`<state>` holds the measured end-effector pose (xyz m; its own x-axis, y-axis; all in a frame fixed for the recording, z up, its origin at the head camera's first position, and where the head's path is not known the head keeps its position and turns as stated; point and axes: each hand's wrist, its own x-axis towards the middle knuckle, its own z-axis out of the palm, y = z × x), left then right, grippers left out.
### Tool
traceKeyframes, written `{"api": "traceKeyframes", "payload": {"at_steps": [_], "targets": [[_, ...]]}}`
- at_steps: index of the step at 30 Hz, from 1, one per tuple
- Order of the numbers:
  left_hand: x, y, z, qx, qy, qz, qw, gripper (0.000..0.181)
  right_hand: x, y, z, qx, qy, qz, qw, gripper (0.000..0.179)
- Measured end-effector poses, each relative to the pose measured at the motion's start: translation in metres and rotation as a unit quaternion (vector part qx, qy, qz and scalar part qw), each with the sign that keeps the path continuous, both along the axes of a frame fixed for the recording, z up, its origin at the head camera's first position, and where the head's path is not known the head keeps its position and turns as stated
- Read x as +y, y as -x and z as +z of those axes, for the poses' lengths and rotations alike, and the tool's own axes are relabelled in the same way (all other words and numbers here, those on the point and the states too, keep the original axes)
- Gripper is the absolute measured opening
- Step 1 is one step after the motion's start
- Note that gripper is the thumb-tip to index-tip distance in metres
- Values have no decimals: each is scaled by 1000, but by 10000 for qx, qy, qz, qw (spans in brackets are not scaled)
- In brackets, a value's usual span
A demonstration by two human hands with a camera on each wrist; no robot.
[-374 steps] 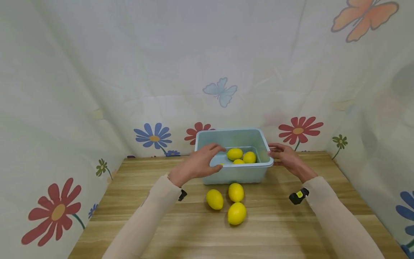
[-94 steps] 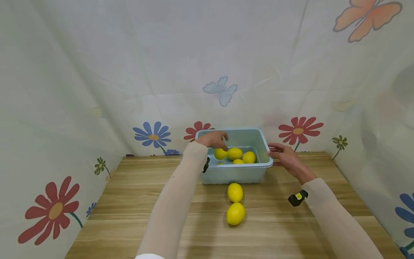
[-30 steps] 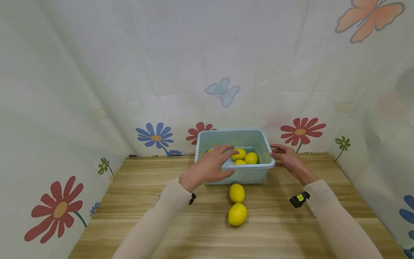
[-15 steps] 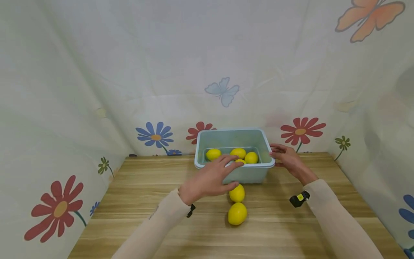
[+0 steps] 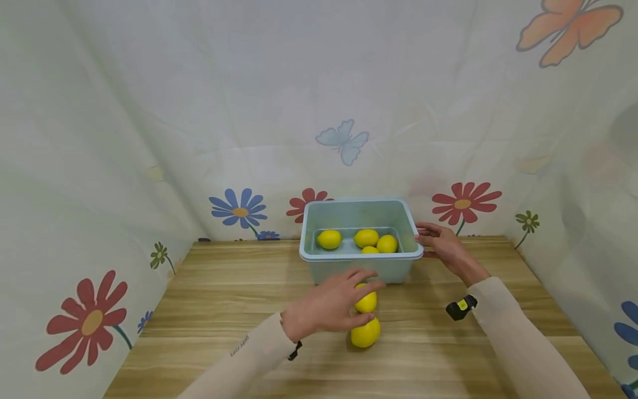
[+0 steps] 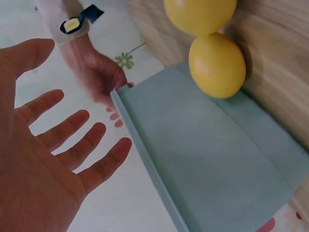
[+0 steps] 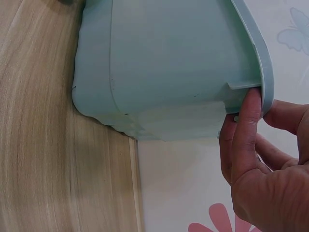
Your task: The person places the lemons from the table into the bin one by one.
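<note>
A light blue plastic bin [image 5: 399, 270] stands at the back of the table with several lemons [image 5: 329, 239] on its floor. Two more lemons lie in line before its front wall: the farther lemon [image 5: 368, 301] and the nearer lemon [image 5: 365, 333], both partly covered by fingers in the head view. Over them hovers my left hand [image 5: 329, 306], fingers spread and grasping nothing; the left wrist view shows its palm and the fingers apart from the lemons. At the bin's right side my right hand [image 5: 445, 247] pinches the rim, thumb above and fingers beneath, as the right wrist view shows.
The wood-grain table [image 5: 239, 293] ends at a hanging white cloth [image 5: 249, 111] printed with flowers and butterflies, which encloses the back and both sides. The bin's back stands close to that cloth. A black wrist device [image 5: 461, 307] sits on my right sleeve.
The third table lemon went into the bin under my left hand, which then drew back empty over the bin's front to the two remaining lemons. My right hand stays on the rim.
</note>
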<state>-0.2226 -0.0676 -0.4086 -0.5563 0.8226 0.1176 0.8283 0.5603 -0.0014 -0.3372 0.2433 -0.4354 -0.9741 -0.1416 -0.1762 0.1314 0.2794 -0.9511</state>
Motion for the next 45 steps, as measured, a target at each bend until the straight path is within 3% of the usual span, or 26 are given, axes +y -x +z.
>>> {"api": "traceKeyframes", "payload": {"at_steps": [16, 24, 34, 45], "targets": [[5, -9, -44, -635, 560, -192, 9962, 61, -1, -1, 1, 21, 27, -15, 10000, 60], [7, -12, -62, -667, 560, -323, 9957, 59, -1, -3, 2, -15, 14, -21, 10000, 61], [6, -12, -77, -460, 725, -340, 9957, 57, -1, -2, 2, -28, 56, -32, 10000, 60], [5, -8, -81, -513, 723, -291, 9956, 51, -1, -2, 1, 14, 46, -1, 10000, 61]]}}
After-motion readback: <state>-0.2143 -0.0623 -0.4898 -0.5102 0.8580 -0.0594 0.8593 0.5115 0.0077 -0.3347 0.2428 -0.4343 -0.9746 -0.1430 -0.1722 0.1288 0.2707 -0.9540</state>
